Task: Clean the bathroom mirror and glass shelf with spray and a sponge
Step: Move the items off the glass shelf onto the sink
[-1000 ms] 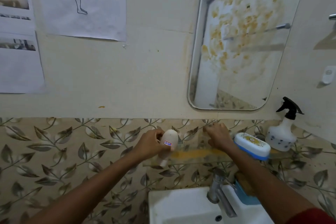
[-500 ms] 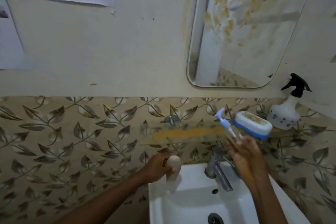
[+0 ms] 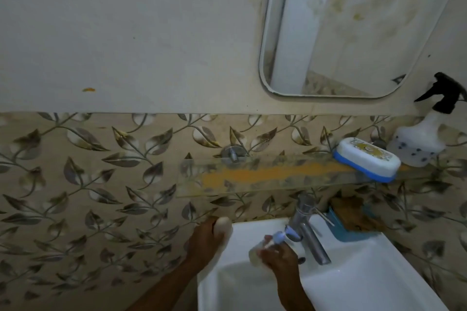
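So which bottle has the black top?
The spray bottle standing on the glass shelf at the far right. The bottles in the left hand and right hand have none.

stained glass shelf (image 3: pixel 252 185) carries soap box (image 3: pixel 367 159), spray bottle (image 3: pixel 419 144).

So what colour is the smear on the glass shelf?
Orange-yellow smear along the glass shelf, clearest in the head view.

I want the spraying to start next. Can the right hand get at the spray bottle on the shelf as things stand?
Probably not yet: the right hand is low over the sink, closed on a small bottle. The spray bottle itself stands unobstructed.
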